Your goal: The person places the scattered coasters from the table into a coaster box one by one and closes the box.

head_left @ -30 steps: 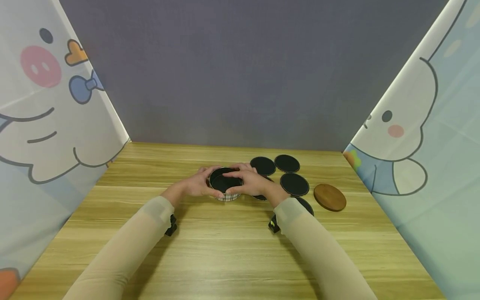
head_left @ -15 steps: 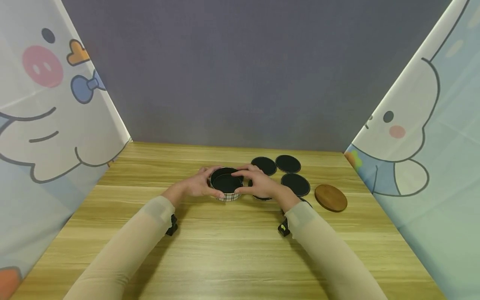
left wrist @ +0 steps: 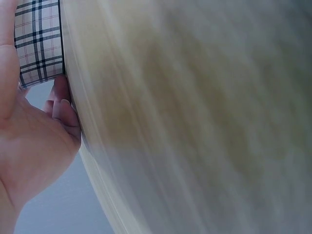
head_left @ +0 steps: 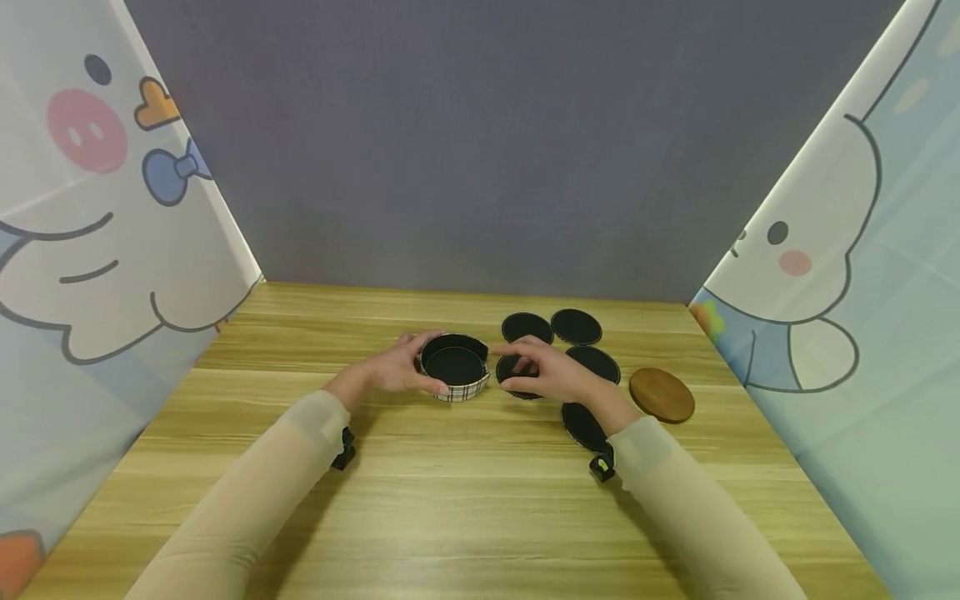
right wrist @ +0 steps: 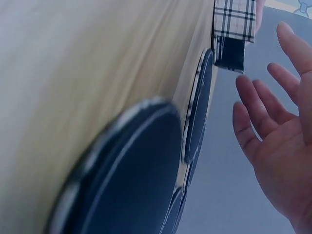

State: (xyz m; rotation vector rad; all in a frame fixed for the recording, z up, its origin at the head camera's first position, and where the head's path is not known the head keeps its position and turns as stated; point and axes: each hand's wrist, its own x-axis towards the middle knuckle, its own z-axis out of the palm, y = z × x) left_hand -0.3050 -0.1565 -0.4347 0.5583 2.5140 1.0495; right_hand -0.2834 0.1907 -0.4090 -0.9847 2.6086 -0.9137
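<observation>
A round coaster holder [head_left: 467, 392] with plaid outer wall and black inside stands on the table. My left hand [head_left: 392, 368] grips its left side, thumb at the front and fingers behind. In the left wrist view, the plaid wall [left wrist: 39, 44] lies against that hand [left wrist: 34, 146]. On the holder's right a gap in the wall faces my right hand [head_left: 551, 371], which holds nothing, its fingers spread and relaxed. This hand hovers over a black round coaster [head_left: 507, 369] and partly hides it. The right wrist view shows the right hand [right wrist: 282, 141] apart from the holder [right wrist: 235, 19].
Several more black round coasters lie around the right hand, among them a back one [head_left: 576, 327] and a front one [head_left: 585, 427]. A round wooden disc [head_left: 662, 395] lies farther right. A grey wall [head_left: 480, 150] stands behind the wooden table [head_left: 420, 508].
My right hand has let go of the holder and drawn away to the right, uncovering the gap in its wall. My left hand has kept its grip in place.
</observation>
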